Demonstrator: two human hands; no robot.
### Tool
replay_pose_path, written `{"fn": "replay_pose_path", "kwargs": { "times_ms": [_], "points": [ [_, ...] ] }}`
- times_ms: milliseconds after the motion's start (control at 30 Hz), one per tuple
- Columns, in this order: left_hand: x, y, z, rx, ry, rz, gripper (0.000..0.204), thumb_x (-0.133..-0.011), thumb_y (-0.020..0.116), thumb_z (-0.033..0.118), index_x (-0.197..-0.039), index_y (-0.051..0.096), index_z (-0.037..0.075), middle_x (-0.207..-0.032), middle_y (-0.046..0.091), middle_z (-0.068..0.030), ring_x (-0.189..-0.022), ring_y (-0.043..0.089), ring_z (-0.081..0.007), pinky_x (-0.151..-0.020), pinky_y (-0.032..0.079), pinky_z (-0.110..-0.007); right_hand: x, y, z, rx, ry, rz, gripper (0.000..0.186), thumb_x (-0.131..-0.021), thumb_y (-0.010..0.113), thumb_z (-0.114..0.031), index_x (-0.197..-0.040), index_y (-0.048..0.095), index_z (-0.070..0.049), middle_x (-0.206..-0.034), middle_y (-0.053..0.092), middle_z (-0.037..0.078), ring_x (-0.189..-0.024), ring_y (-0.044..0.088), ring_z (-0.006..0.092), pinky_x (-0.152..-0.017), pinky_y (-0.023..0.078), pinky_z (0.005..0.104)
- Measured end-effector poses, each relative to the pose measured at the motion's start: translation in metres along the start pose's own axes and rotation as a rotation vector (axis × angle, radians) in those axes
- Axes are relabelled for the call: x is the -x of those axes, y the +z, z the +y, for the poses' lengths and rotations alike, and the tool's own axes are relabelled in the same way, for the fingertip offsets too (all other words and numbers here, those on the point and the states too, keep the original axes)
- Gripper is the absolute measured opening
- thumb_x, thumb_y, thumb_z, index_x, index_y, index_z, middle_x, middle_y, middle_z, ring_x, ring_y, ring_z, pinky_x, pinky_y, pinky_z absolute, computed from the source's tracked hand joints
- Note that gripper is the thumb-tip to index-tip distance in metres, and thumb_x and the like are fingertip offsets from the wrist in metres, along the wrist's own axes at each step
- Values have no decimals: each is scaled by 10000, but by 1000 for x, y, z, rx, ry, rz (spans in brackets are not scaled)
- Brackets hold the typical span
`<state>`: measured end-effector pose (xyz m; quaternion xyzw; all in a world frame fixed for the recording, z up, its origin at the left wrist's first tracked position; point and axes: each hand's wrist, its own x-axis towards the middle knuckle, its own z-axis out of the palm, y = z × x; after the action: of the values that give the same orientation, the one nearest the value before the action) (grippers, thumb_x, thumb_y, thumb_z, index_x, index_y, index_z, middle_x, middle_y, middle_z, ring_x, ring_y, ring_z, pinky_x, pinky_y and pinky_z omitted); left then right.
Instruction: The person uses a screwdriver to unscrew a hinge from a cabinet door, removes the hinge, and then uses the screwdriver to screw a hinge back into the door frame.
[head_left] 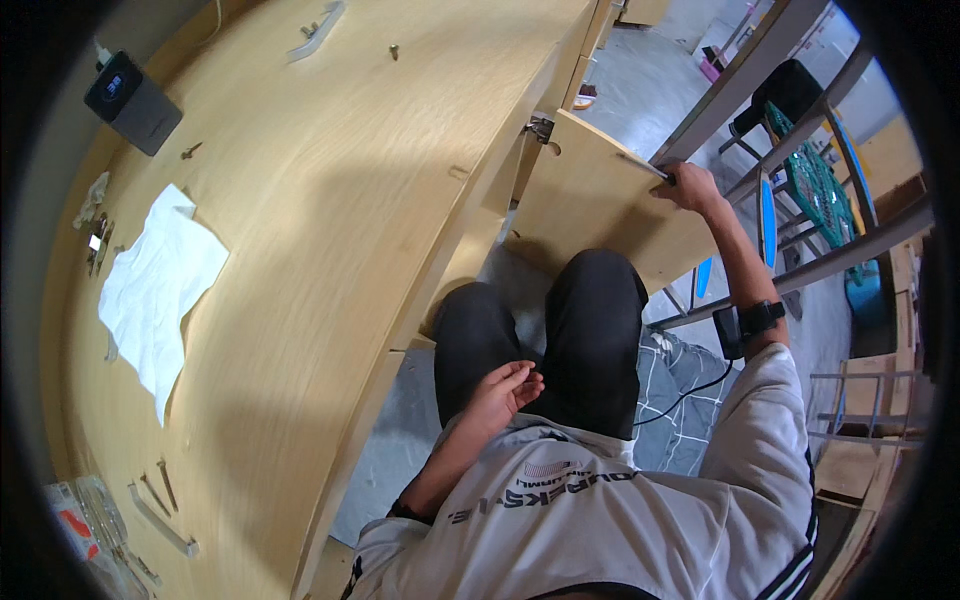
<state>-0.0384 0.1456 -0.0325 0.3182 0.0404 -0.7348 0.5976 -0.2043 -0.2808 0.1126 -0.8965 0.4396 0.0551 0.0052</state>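
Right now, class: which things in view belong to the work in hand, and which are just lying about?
In hand:
right hand
cabinet door
door hinge

Lying about:
white cloth
grey box
metal handle
loose screws
left hand, resting on the lap

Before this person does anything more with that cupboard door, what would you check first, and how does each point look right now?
1. Right hand grips the outer edge of the cabinet door: ok.
2. Thin dark tool at that hand, seated properly: cannot tell.
3. Hinge joins the door to the cabinet: in place, tightness cannot tell.
4. Left hand free: ok, resting on the lap, holding nothing.
5. Spare screws and handle on the tabletop: ok, but away from both hands.
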Motion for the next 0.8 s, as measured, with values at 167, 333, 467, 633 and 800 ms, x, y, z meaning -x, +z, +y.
{"fn": "replay_pose_path", "kwargs": {
  "times_ms": [167,333,467,633,800],
  "points": [
    [-10,-5,-3,-6,-53,-50,139,-903,507,178,-930,532,44,-618,443,16,-481,397,-73,-435,311,-197,-13,-6,-3,13,-133,-59,441,-661,679,-433,-941,652,-94,-838,644,133,-814,606,311,-717,466,395],
    [-26,-8,4,-130,-20,26,161,-907,501,194,-887,515,35,-549,357,31,-421,314,-61,-395,242,-202,-13,-5,-7,-8,-240,-60,439,-670,678,-393,-1000,636,-107,-871,643,137,-848,602,317,-739,466,391],
    [-42,-12,10,-219,37,64,155,-894,524,189,-861,520,38,-548,379,32,-434,348,-61,-393,258,-199,6,-14,-37,38,-138,-91,347,-710,636,-343,-974,642,-118,-841,638,136,-824,600,319,-715,466,407],
    [-53,-21,5,-360,56,143,159,-883,537,194,-882,557,36,-690,556,-31,-524,502,-90,-466,376,-194,17,-14,-36,54,-77,49,320,-732,620,-355,-933,650,-108,-794,638,130,-775,609,306,-691,473,401],
    [-48,-34,4,-344,19,120,180,-874,549,178,-959,543,19,-872,628,-102,-610,575,-125,-521,436,-205,25,-66,-46,49,-44,102,312,-733,641,-332,-904,657,-72,-804,640,144,-767,616,299,-683,478,399]
  ]
}}
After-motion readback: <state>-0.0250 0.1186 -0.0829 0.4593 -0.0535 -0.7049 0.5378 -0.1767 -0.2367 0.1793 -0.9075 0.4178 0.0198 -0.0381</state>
